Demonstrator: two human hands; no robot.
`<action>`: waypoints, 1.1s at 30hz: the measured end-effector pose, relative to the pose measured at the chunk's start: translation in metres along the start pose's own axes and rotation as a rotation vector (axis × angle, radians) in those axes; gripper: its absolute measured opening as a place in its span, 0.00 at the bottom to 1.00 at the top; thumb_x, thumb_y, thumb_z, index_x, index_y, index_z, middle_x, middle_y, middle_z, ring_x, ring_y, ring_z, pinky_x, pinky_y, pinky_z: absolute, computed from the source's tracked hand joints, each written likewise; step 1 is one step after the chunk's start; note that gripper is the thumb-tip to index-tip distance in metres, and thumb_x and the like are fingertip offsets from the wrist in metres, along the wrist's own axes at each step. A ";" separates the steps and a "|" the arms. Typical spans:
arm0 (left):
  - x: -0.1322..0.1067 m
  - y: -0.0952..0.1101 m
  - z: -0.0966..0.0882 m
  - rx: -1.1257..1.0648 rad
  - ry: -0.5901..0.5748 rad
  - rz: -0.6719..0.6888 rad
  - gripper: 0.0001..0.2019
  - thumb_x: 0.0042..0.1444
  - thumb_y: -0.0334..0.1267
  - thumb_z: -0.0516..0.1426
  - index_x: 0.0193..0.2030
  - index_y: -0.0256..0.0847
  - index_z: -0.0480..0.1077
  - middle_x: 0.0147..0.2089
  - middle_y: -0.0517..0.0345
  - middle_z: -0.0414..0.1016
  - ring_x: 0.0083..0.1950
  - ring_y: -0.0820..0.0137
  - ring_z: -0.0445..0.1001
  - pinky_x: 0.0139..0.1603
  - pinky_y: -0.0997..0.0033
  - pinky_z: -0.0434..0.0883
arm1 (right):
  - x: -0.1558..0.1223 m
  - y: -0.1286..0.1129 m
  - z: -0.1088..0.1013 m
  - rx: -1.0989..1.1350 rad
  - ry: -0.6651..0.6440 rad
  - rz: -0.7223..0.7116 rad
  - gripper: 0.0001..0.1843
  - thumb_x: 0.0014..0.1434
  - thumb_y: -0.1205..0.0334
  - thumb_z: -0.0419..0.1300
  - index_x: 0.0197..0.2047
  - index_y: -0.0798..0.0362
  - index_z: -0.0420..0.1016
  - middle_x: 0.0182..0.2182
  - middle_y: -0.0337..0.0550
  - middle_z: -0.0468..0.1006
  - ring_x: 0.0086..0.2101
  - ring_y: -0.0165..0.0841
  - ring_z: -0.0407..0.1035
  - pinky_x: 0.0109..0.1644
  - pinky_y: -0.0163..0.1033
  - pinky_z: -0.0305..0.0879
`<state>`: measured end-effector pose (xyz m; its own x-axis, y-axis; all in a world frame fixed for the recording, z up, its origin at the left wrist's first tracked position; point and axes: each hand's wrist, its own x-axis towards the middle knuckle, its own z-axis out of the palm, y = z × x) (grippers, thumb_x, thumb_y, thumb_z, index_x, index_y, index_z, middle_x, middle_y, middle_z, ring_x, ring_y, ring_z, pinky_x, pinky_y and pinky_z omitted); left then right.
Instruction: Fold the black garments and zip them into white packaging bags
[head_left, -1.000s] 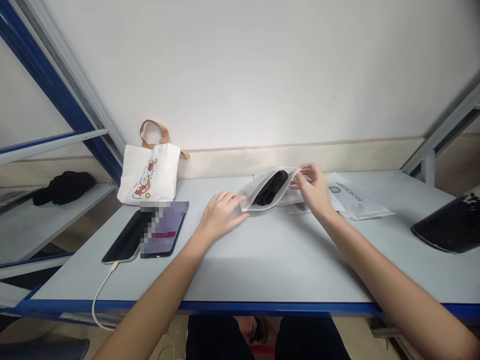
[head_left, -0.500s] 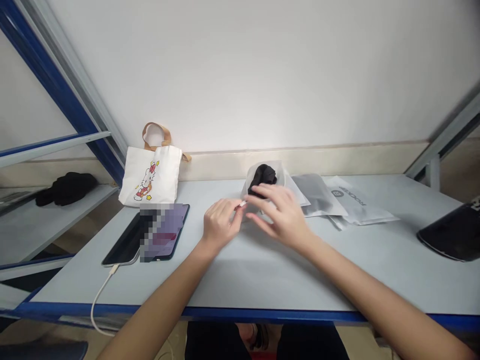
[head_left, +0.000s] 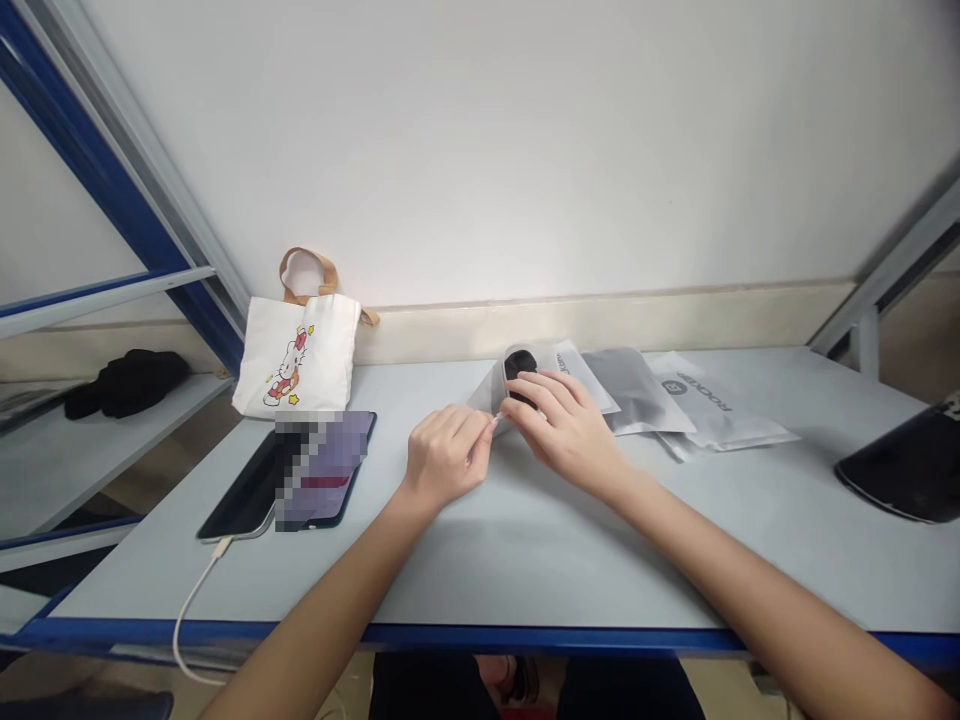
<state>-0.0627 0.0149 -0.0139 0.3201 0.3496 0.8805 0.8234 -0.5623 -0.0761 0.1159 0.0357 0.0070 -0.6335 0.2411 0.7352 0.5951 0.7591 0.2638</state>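
A frosted plastic bag [head_left: 491,388] stands mouth-up on the desk in front of me, with something black and soft-looking [head_left: 519,363] inside it. My left hand [head_left: 448,458] is closed, its thumb and forefinger pinching the near left end of the bag's rim. Curled over the near right side of the mouth, my right hand [head_left: 566,428] has its thumb and fingertips closed on the rim, close to the left fingertips. Both hands hide much of the bag's front.
Right of the bag lie more frosted bags, a grey-filled one [head_left: 637,390] and a printed one [head_left: 697,405]. A black visor-like object [head_left: 900,465] sits far right. On the left are a white tote [head_left: 300,355], a cabled phone [head_left: 244,490] and another phone [head_left: 330,480].
My right hand has gone from spread fingers near the mouth to gripping the rim. The bag's opening looks narrower, and less of the black thing shows. My left hand keeps its pinch.
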 end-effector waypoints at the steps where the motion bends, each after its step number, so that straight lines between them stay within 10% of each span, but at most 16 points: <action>1: 0.000 0.000 0.000 -0.002 -0.002 0.014 0.06 0.57 0.31 0.52 0.29 0.41 0.67 0.23 0.61 0.70 0.26 0.71 0.67 0.27 0.70 0.60 | -0.001 0.003 0.001 -0.022 -0.014 -0.015 0.15 0.61 0.73 0.47 0.46 0.50 0.68 0.49 0.48 0.72 0.53 0.38 0.62 0.58 0.49 0.56; 12: 0.003 -0.001 -0.010 -0.027 0.228 0.156 0.06 0.51 0.26 0.56 0.35 0.38 0.67 0.22 0.60 0.70 0.24 0.71 0.67 0.24 0.73 0.61 | -0.030 0.077 0.024 -0.218 -0.080 0.192 0.16 0.60 0.74 0.47 0.49 0.53 0.65 0.45 0.51 0.72 0.42 0.38 0.65 0.45 0.42 0.62; 17: 0.003 -0.006 -0.014 -0.035 0.281 0.111 0.06 0.52 0.25 0.55 0.36 0.39 0.67 0.23 0.60 0.69 0.25 0.72 0.65 0.25 0.73 0.62 | -0.034 0.083 0.026 -0.401 0.019 0.255 0.13 0.61 0.70 0.49 0.47 0.50 0.67 0.53 0.52 0.65 0.55 0.43 0.56 0.54 0.49 0.55; 23: 0.001 -0.005 -0.014 -0.146 0.317 -0.039 0.06 0.54 0.26 0.54 0.37 0.41 0.65 0.28 0.60 0.71 0.28 0.73 0.68 0.29 0.74 0.66 | -0.032 0.082 0.020 -0.318 -0.049 0.363 0.11 0.64 0.66 0.47 0.45 0.52 0.67 0.47 0.51 0.70 0.41 0.40 0.65 0.47 0.45 0.60; 29: -0.004 -0.003 0.005 -0.305 -0.131 -0.167 0.15 0.53 0.37 0.59 0.48 0.44 0.66 0.43 0.58 0.77 0.40 0.69 0.74 0.40 0.69 0.72 | -0.034 0.081 0.023 -0.121 -0.062 0.475 0.12 0.64 0.62 0.45 0.47 0.52 0.65 0.47 0.53 0.70 0.44 0.42 0.65 0.45 0.46 0.61; 33: -0.004 -0.020 0.002 -0.199 0.033 -0.148 0.15 0.54 0.26 0.54 0.48 0.44 0.69 0.44 0.58 0.77 0.42 0.69 0.74 0.44 0.68 0.71 | -0.037 0.085 0.024 -0.024 -0.046 0.624 0.19 0.63 0.56 0.47 0.54 0.54 0.60 0.48 0.55 0.68 0.47 0.45 0.64 0.47 0.49 0.62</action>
<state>-0.0798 0.0265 -0.0170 0.1852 0.4162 0.8902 0.7507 -0.6445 0.1451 0.1783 0.1056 -0.0132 -0.1830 0.6608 0.7279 0.8706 0.4529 -0.1922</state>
